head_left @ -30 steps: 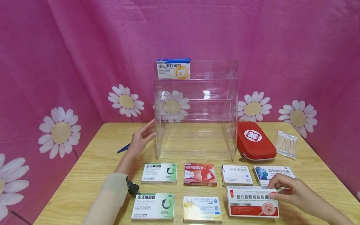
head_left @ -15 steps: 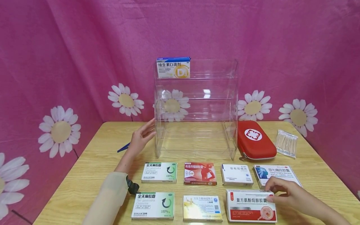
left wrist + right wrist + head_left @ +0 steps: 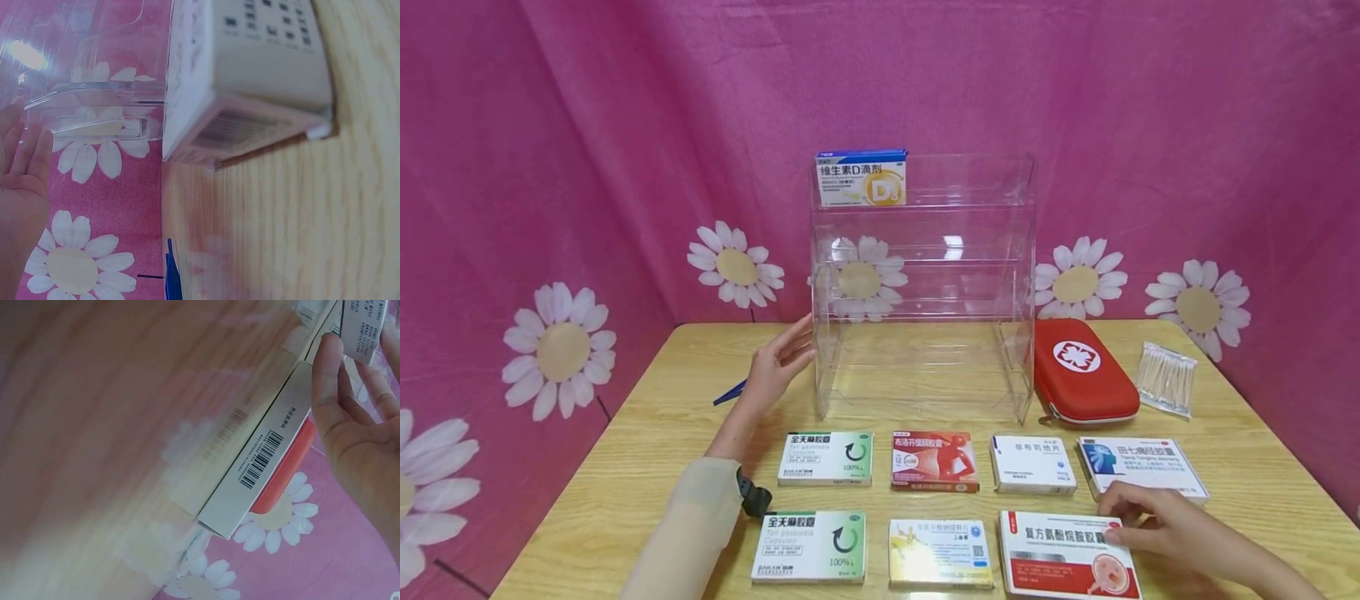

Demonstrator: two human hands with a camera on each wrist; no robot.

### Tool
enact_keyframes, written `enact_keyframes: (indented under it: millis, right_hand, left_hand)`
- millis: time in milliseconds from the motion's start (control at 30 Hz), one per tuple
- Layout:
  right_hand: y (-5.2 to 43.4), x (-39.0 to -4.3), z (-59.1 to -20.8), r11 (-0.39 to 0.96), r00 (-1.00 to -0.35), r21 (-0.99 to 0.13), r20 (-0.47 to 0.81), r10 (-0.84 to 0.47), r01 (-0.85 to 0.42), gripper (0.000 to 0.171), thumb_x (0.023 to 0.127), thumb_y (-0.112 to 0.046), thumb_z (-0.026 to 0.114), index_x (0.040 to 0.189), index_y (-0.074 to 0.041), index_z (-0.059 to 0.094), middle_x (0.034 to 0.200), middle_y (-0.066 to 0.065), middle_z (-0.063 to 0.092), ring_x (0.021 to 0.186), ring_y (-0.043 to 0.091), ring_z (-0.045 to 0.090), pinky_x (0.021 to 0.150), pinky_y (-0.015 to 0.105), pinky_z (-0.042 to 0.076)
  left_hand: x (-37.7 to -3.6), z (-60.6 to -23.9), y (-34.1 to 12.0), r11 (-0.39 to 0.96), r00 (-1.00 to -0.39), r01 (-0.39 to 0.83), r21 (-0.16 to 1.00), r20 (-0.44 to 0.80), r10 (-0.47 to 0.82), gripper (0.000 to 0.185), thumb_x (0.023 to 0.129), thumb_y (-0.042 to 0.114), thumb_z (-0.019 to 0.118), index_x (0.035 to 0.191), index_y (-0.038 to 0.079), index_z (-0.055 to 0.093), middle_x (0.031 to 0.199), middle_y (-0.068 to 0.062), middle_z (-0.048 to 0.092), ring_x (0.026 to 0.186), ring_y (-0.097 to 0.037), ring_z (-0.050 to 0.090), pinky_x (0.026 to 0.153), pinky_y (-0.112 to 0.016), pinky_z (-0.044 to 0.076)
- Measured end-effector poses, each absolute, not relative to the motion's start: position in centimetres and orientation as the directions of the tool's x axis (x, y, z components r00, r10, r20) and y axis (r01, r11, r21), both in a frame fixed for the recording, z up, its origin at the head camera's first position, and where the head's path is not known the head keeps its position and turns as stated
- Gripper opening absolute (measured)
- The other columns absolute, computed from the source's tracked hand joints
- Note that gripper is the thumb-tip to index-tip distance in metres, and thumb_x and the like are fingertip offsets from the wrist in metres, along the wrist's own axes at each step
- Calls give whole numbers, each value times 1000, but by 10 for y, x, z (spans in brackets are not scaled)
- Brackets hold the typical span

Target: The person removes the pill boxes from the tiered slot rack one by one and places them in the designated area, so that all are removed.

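- Now the right hand lies at the near right of the table, fingers curled over the top right corner of the red-and-white box, gripping its edge; the right wrist view shows the thumb pressed on the box's barcoded side.
- That box lies flat in the front row, rightmost, just in front of the white box and the head-print box, which the hand's knuckles come near.
- Left of it in the front row lie a yellow box and a green box; in the row behind, a second green box and a red box.
- The left hand stands on edge with straight, relaxed fingers against the left wall of the clear rack, holding nothing; the left wrist view shows the fingers at the rack's clear edge.
- A D3 box stands upright on the rack's top shelf, at the left end.
- Right of the rack lie a red case and, beyond it, a swab pack.
- A blue object peeks out behind the left wrist; what it is cannot be told.
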State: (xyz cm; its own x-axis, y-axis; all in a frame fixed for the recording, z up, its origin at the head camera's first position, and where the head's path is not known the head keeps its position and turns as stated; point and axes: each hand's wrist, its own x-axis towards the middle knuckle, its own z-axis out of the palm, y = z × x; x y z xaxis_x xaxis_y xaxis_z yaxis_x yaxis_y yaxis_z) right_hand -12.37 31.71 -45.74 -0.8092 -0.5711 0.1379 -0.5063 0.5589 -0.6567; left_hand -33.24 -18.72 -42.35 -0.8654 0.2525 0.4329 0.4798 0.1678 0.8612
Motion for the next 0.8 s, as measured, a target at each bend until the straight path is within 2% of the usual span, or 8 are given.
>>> enact_keyframes:
  millis: [267, 467, 800]
  right_hand:
    - [315, -125, -460, 567, -804, -631, 160, -573, -530, 17, 89, -7, 69, 99, -19, 63, 84, -12, 61, 75, -7, 52, 57, 14, 45]
    - [314, -127, -463, 584, -812, -624, 148, -564, -519, 16, 86, -5, 70, 97, -14, 64, 81, -9, 59, 73, -5, 49, 56, 14, 44]
    - [314, -123, -461, 597, -829, -608, 202, -522, -524, 18, 85, -4, 72, 97, -16, 66, 85, -10, 64, 74, -5, 55, 58, 14, 50]
  left_hand:
    - [-332, -424, -187, 161, -862, 487, 859, 442, 249, 57, 93, -1, 62, 147, 8, 45, 145, -20, 51, 132, -36, 52, 98, -13, 52]
    - [-332, -424, -188, 161, -862, 485, 860, 439, 252, 57, 93, -1, 61, 147, 8, 45, 145, -20, 51, 132, -36, 52, 98, -13, 52]
    - [-332, -424, -188, 160, -863, 480, 862, 433, 259, 57, 94, 0, 61, 148, 9, 44, 147, -20, 50, 133, -35, 51, 99, -15, 51]
